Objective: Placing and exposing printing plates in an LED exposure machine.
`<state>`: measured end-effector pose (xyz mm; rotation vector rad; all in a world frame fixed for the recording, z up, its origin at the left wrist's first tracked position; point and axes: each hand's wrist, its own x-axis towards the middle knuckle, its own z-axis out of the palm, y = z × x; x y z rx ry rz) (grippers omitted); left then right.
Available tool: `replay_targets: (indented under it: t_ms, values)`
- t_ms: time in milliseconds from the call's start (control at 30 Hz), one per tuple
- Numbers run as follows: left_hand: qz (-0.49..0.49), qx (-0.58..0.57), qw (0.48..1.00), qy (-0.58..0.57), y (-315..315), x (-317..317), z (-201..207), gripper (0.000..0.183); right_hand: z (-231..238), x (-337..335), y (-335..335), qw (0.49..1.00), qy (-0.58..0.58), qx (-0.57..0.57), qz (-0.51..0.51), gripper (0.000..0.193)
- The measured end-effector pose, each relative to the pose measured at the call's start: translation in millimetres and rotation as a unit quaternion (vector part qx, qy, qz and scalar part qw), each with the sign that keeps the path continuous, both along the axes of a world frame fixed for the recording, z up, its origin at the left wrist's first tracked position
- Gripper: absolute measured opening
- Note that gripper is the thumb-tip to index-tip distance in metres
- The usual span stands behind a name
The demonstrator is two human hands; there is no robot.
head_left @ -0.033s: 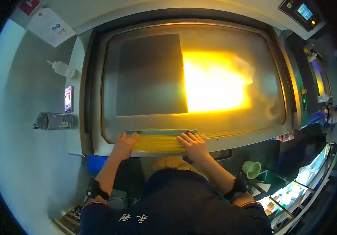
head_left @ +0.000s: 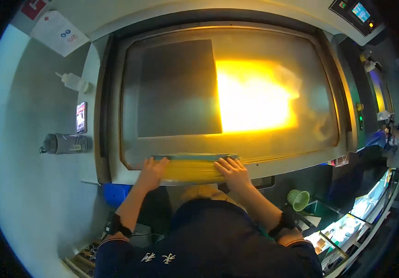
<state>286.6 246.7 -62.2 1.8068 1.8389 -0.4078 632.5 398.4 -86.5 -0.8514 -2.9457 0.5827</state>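
Between my two hands is a thick stack of yellow sheets (head_left: 191, 171) with a blue-grey strip along its far edge. It sits at the near edge of a large framed worktop (head_left: 162, 146). At its left end my left hand (head_left: 153, 173) grips it, fingertips toward the far edge. My right hand (head_left: 234, 173) holds the right end, fingers curled over the top; both thumbs are hard to make out. Beyond the stack, a dark rectangular panel (head_left: 178, 88) lies flat on the worktop's left half. Very bright yellow light (head_left: 255, 97) glares right beside the panel.
On the left ledge are a white squeeze bottle (head_left: 74, 82), a phone (head_left: 81, 116) with its screen lit and a clear drinking bottle (head_left: 65, 143) on its side. A control panel (head_left: 358, 16) is at the upper right. A green basket (head_left: 298, 199) stands low on the right.
The stack and both my hands have shifted slightly to the right along the worktop's near edge. The dark panel and the things on the ledge stay where they were.
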Motion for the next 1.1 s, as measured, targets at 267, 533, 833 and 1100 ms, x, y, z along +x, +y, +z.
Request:
replay_targets:
  t_ms: [267, 533, 833, 1100]
  values:
    - [0.038, 0.149, 0.988, 0.016, 245, -48, -46, 0.078, -31, -66, 239, 0.988, 0.111, -0.043, -0.1, 0.06]
    - [0.04, 0.241, 0.969, 0.039, 527, -176, -82, 0.073, -71, -190, 542, 0.99, -0.047, 0.136, -0.011, 0.076]
    - [0.106, 0.204, 0.973, 0.03, 598, -177, -70, 0.062, -107, -200, 622, 0.986, -0.002, 0.165, -0.011, 0.062]
    - [0.062, 0.028, 0.995, -0.075, 305, -21, -9, 0.055, -97, -18, 306, 0.936, 0.151, -0.316, -0.043, 0.056]
